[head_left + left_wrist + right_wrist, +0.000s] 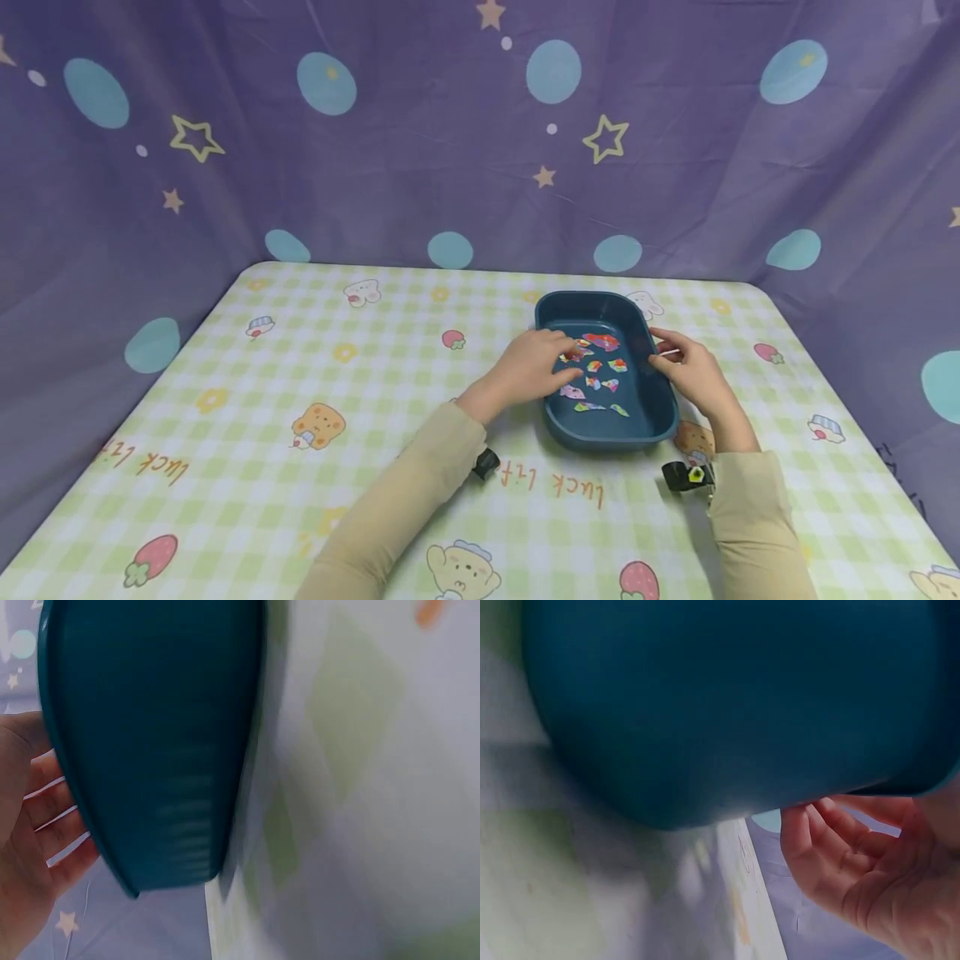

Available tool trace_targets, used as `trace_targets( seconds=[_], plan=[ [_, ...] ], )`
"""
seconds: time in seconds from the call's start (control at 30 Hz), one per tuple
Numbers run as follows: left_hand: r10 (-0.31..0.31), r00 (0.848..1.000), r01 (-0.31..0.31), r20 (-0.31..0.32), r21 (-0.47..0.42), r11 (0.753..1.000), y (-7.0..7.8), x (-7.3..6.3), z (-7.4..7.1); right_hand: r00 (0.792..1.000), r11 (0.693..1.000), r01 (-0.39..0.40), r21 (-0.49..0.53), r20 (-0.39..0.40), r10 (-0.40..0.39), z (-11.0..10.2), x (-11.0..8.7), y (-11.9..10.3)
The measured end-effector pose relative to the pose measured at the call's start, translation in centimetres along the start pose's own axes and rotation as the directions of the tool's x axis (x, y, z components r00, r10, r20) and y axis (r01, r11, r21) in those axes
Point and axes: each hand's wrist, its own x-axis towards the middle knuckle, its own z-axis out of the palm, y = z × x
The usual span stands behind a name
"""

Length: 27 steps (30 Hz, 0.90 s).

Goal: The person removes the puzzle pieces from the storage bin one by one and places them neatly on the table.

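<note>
Dark teal plastic tray [660, 400], oblong with rounded corners and a raised rim, sits right of centre on your table, holding small, brightly coloured paper scraps [596, 371] scattered across its floor. Your left hand [534, 367] reaches over the near-left rim, fingers curled down among the scraps; whether they pinch one, you cannot tell. Your right hand [693, 371] rests at the right rim, pinching a thin white stick [667, 354]. Beneath lies a green-and-white checked tablecloth [300, 375] printed with bears and strawberries; behind hangs a purple curtain [375, 150] with stars and blue dots.
</note>
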Motion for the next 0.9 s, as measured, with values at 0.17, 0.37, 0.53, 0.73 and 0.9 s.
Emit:
trace_targets(
  seconds=[0.17, 0.37, 0.53, 0.73, 0.9],
  plan=[
    [0.035, 0.996, -0.032, 0.084, -0.043, 0.999, 1.1, 0.8, 0.6, 1.000, 1.000, -0.004, 0.023, 0.006, 0.004, 0.0, 0.1, 0.2],
    [0.058, 0.965, -0.048, 0.255, -0.045, 0.998, 2.2, 1.8, 1.3, 1.000, 0.996, -0.003, 0.093, 0.017, 0.002, 0.1, 0.3, 0.7],
    [0.042, 0.935, -0.051, 0.351, 0.015, 0.999, 2.8, 2.5, 1.5, 0.999, 0.988, -0.003, 0.156, 0.034, -0.003, 0.0, 0.2, 0.8],
    [0.002, 0.899, -0.041, 0.437, 0.079, 0.996, 3.1, 3.0, 1.9, 0.998, 0.975, -0.002, 0.224, 0.068, -0.014, -0.1, 0.0, 0.9],
    [-0.016, 0.891, -0.042, 0.454, 0.117, 0.992, 3.3, 3.2, 2.3, 0.995, 0.952, -0.020, 0.305, 0.101, -0.011, -0.1, 0.0, 1.2]
  ],
)
